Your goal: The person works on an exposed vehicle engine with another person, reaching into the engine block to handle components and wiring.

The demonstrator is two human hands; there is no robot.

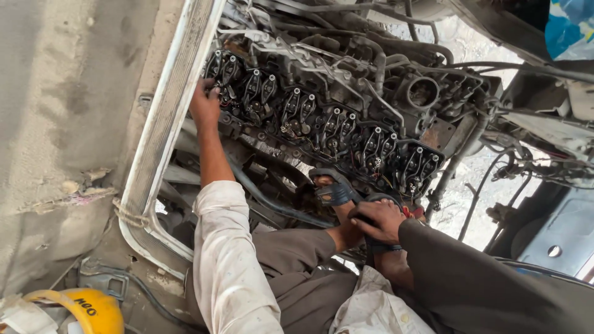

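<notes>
Rocker arms [322,127] run in a slanting row across the bare top of the engine [371,80], dark and oily, and my left hand [205,106] is up at the far left end of that row. It reaches out of a white sleeve [232,266], with the fingers [213,93] bent against the first rocker arm, just beside the pale metal frame edge [167,117] that borders the engine bay. I cannot tell from this angle whether those fingers grip anything or only press on it. My right forearm [393,267] rises out of white cloth at the bottom and wears a black band near the wrist. The hand beyond it is hidden, so I cannot tell how far it is open or what it has. Over it lies another person's hand [377,219], coming from a dark brown sleeve [489,278] on the right, with its fingers curled down around a black loop of hose or strap. Just left of that hand a foot in a dark sandal [334,190] rests against the near side of the engine, below the rocker arms. A thick black hose [272,203] curves beneath it. A round open port [422,91] sits on the upper right of the engine, and a yellow rounded object [93,310] lies at the lower left.
</notes>
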